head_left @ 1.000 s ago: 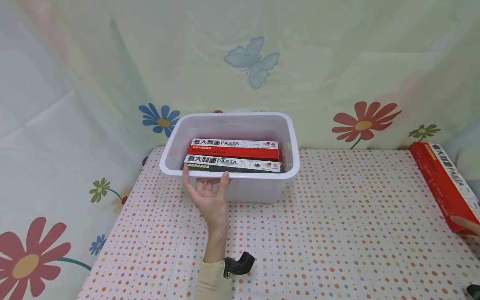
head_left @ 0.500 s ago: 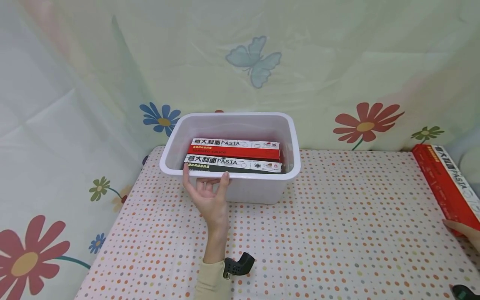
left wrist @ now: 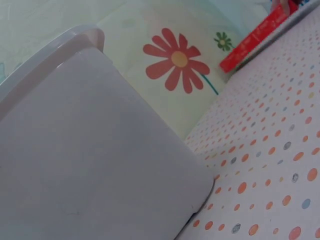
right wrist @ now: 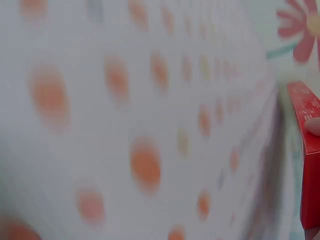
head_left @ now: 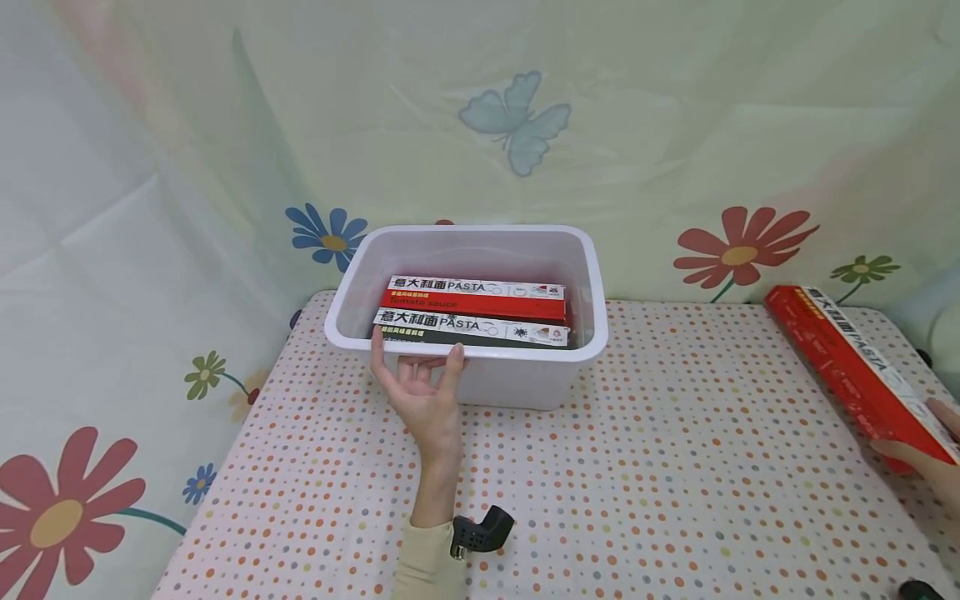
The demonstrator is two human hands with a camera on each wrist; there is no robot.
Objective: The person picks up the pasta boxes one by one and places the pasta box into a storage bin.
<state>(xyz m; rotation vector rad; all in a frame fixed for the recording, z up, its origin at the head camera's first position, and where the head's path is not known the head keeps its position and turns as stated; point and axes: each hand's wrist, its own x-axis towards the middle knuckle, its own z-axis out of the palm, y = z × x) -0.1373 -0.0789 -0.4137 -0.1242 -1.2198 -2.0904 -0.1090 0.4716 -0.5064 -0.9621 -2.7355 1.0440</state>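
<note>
A white plastic bin (head_left: 517, 382) stands on the dotted cloth against the backdrop. My left hand (head_left: 422, 408) holds its front rim, palm up, with the thumb and a finger reaching up to the rim and other fingers curled below it. Two pasta boxes lie side by side inside: a red tomato sauce one (head_left: 480, 304) behind and a dark one (head_left: 480, 325) in front. At the far right my right hand (head_left: 928, 471) grips the near end of another red pasta box (head_left: 847, 367), which slants away toward the backdrop. One finger (right wrist: 313, 126) shows on this box in the right wrist view.
The dotted tablecloth (head_left: 675, 467) stretches between the bin and the held box. A flowered backdrop (head_left: 630, 150) closes off the rear and left side. A small dark object (head_left: 924, 357) lies behind the held box, partly hidden.
My right hand has come further into view and brought the red pasta box leftward, away from the right edge. My left hand and the bin stay put; the view has shifted slightly.
</note>
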